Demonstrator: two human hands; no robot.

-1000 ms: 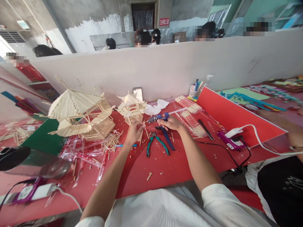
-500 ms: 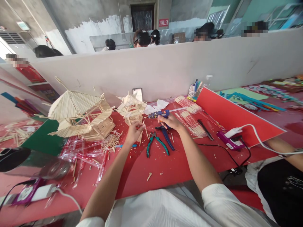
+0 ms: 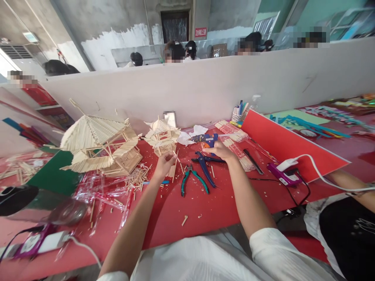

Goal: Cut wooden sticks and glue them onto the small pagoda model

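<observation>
My left hand [image 3: 165, 166] is closed in a pinch on a short wooden stick [image 3: 175, 154], just in front of a small pavilion model [image 3: 161, 136] built of sticks. My right hand [image 3: 216, 150] is wrapped round the handle of a blue hot glue gun [image 3: 204, 138]. The gun's nozzle points left, above and to the right of the stick, and is apart from it. Below the hands lie green-handled pliers [image 3: 194, 180] and a dark blue cutter tool [image 3: 206, 168]. A larger stick pavilion [image 3: 101, 144] stands to the left.
Clear plastic wrappers [image 3: 102, 191] and stick offcuts litter the left side. Bundled sticks [image 3: 238, 154] and a black knife [image 3: 253, 161] lie at right, near a red board [image 3: 290, 144] and a purple power strip [image 3: 283, 174]. Another person's arm [image 3: 351, 181] reaches in from the right.
My right hand has drawn the glue gun to the right, away from the stick in my left hand. The left hand has hardly moved.
</observation>
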